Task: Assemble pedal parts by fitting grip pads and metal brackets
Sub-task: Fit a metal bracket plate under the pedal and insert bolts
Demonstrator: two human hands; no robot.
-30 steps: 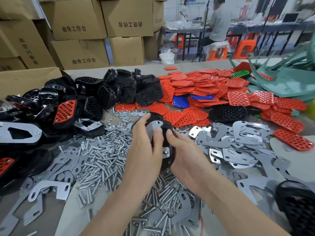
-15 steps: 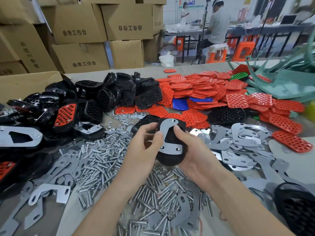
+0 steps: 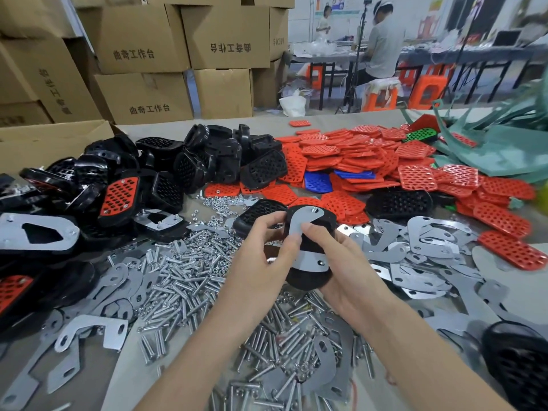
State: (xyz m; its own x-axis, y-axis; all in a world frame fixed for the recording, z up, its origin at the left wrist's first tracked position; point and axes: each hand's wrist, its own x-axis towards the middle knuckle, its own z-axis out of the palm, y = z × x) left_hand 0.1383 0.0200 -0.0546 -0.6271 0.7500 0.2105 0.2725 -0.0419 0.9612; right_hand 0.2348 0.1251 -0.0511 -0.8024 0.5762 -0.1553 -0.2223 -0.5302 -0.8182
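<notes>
You have raised the black pedal [image 3: 308, 278] off the bolts [image 3: 184, 277] and above the bench [image 3: 267, 123] – left hand [image 3: 261, 256] and right hand [image 3: 344, 271] grasping it, thumbs pressing the metal bracket [image 3: 298, 225] against its back – so the bracket looks seated.

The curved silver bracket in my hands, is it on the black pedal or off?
On: the curved silver metal bracket lies flat across the black plastic pedal body. Whether it is bolted down, cannot tell.
</notes>
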